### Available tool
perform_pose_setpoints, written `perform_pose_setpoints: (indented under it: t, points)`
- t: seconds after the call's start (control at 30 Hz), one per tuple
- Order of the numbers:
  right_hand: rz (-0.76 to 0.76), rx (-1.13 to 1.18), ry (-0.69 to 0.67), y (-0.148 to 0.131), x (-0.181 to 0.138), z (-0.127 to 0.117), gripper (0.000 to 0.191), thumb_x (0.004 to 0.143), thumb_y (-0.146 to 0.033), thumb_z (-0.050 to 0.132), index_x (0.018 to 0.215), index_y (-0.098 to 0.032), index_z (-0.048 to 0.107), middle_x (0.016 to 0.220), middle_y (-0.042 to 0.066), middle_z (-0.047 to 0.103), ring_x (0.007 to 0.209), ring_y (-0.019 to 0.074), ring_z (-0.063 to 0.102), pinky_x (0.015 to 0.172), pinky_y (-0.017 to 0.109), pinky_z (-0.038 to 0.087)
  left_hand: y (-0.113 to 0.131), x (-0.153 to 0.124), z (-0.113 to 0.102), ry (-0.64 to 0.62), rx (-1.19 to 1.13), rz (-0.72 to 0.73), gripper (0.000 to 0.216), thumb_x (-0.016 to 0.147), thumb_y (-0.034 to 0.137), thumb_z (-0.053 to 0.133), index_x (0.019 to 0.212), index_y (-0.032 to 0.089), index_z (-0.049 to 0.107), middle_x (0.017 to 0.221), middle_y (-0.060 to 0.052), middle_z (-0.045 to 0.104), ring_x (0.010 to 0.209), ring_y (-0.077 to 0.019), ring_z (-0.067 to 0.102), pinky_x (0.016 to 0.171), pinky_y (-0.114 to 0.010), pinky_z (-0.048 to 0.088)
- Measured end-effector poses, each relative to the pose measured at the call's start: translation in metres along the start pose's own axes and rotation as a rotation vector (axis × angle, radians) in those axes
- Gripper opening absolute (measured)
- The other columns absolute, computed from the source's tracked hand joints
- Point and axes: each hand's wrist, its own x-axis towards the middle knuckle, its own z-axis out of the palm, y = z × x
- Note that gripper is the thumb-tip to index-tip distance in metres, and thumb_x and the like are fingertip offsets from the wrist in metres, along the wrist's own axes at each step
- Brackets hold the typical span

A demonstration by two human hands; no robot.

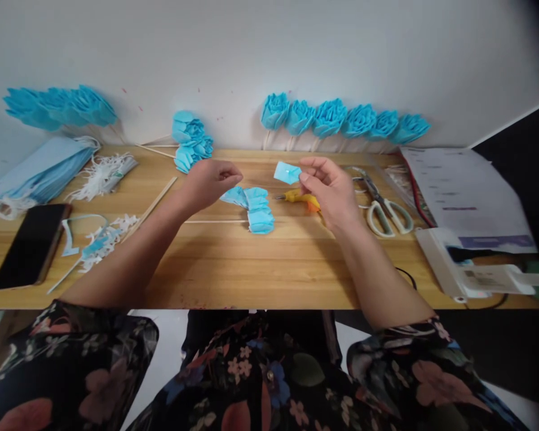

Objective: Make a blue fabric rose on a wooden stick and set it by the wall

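My right hand (330, 188) pinches a small blue paper piece (287, 172) between thumb and fingers, held above the wooden table (251, 269). A yellow-orange tool (302, 198) lies just under that hand. My left hand (211, 181) is curled with fingers pinched together; what it holds, if anything, is too small to make out. Between the hands lies a cluster of folded blue paper petals (254, 208) at the end of a thin wooden stick (215, 221).
Finished blue paper flowers (341, 117) lean on the wall, with more of these blooms (58, 106) at the left and a pair (191, 140) in the middle. Scissors (384, 206), papers (462, 191), a phone (31, 242), blue face masks (36, 173) and white scraps (101, 173) lie around.
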Motion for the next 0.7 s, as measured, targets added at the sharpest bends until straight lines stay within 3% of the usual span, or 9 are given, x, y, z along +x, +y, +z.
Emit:
perform_pose_setpoints:
  t: [0.1,0.2,0.3,0.4,0.6,0.7]
  points:
    - [-0.028,0.000,0.031,0.004,0.001,-0.003,0.024,0.086,-0.036,0.077,0.107,-0.028,0.070,0.082,-0.002,0.065,0.072,0.0127,0.063,0.067,0.029,0.058,-0.017,0.003,0.000,-0.066,0.074,0.035,0.010,0.080,0.026,0.070,0.076,0.019,0.076,0.073,-0.002,0.071,0.066,-0.0147,0.056,0.062,-0.026,0.033]
    - [-0.048,-0.010,0.063,0.008,0.003,-0.003,0.027,0.086,-0.039,0.078,0.110,-0.029,0.070,0.083,-0.002,0.066,0.072,0.0131,0.064,0.066,0.030,0.059,-0.026,0.002,-0.009,-0.132,0.263,0.033,0.022,0.085,0.034,0.065,0.094,0.019,0.078,0.086,-0.005,0.075,0.074,-0.0174,0.060,0.068,-0.027,0.038]
    - [-0.060,0.001,0.077,0.011,0.003,-0.001,0.032,0.085,-0.043,0.079,0.112,-0.029,0.070,0.083,-0.002,0.067,0.073,0.0130,0.066,0.065,0.029,0.060,-0.026,-0.001,-0.018,-0.195,0.509,-0.095,0.034,0.093,0.040,0.055,0.104,0.018,0.078,0.097,-0.009,0.076,0.083,-0.0219,0.063,0.072,-0.030,0.041]
    - [-0.063,0.010,0.072,0.012,0.002,0.002,0.032,0.085,-0.044,0.078,0.113,-0.030,0.070,0.084,-0.001,0.068,0.074,0.0138,0.067,0.065,0.029,0.061,-0.024,-0.005,-0.018,-0.241,0.649,-0.238,0.037,0.095,0.043,0.050,0.092,0.017,0.077,0.093,-0.012,0.076,0.080,-0.0238,0.064,0.068,-0.031,0.039]
    - [-0.059,0.018,0.032,0.017,0.002,0.003,0.033,0.086,-0.046,0.077,0.114,-0.031,0.069,0.088,-0.001,0.068,0.077,0.0144,0.069,0.065,0.030,0.062,-0.029,-0.008,0.007,-0.191,0.534,-0.160,0.022,0.088,0.032,0.057,0.082,0.016,0.072,0.086,-0.008,0.074,0.073,-0.0203,0.059,0.064,-0.030,0.034]
    - [-0.057,0.029,0.010,0.019,0.003,0.002,0.034,0.086,-0.047,0.078,0.115,-0.031,0.069,0.090,-0.001,0.068,0.078,0.0143,0.069,0.067,0.031,0.062,-0.036,-0.002,0.011,-0.126,0.385,-0.186,0.015,0.083,0.027,0.061,0.074,0.017,0.068,0.077,-0.005,0.069,0.069,-0.0174,0.056,0.063,-0.029,0.034]
